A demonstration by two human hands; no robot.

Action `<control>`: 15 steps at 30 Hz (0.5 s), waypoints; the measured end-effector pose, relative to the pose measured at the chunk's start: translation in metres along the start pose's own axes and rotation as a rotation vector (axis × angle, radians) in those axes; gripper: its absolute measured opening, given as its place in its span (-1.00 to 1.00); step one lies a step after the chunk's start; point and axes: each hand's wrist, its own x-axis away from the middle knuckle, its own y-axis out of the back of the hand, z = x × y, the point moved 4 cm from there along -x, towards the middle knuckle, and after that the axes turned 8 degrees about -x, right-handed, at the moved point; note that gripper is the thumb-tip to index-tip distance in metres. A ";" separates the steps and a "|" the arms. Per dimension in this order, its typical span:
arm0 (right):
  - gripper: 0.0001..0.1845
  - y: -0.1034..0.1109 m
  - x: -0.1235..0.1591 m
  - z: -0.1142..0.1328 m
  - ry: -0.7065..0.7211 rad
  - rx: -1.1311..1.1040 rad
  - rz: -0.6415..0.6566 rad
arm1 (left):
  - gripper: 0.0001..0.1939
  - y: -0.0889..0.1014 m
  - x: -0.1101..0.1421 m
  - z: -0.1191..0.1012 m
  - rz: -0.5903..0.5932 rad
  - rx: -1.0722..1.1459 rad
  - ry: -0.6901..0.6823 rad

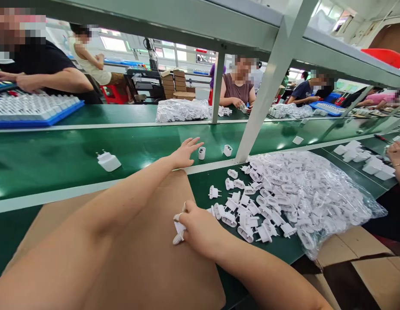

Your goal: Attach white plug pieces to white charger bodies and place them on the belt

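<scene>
My left hand (184, 153) reaches over the green conveyor belt (148, 148), fingers stretched out and holding nothing. Just beyond its fingertips stands a small white charger housing (202, 153) with an open end, and a second charger housing (227, 150) stands farther right. Over the cardboard sheet (148, 249), my right hand (196, 226) pinches a white plastic piece (179, 227) between fingers wearing finger cots; most of that piece is hidden. Right of this hand lie many loose white plug covers (230, 218) with two pins, spilling out of a clear plastic bag (329, 193).
A white two-pin charger (109, 161) lies on the belt at left. A slanted metal post (264, 86) and a shelf beam (187, 26) stand ahead. Co-workers sit across the belt, near a blue tray (66, 113) of white parts. Another person's hand (397, 153) shows at right.
</scene>
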 end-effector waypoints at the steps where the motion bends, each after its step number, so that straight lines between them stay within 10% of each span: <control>1: -0.87 -0.001 0.000 0.000 0.024 0.001 0.002 | -0.07 -0.005 -0.008 -0.002 0.061 -0.011 -0.019; 8: -0.73 -0.008 -0.003 -0.006 0.089 -0.089 0.005 | -0.56 -0.006 -0.024 -0.006 0.103 -0.100 0.059; 15: -0.55 0.014 -0.013 -0.027 -0.170 -0.990 -0.319 | -0.64 0.035 0.066 -0.011 -0.149 -0.046 0.187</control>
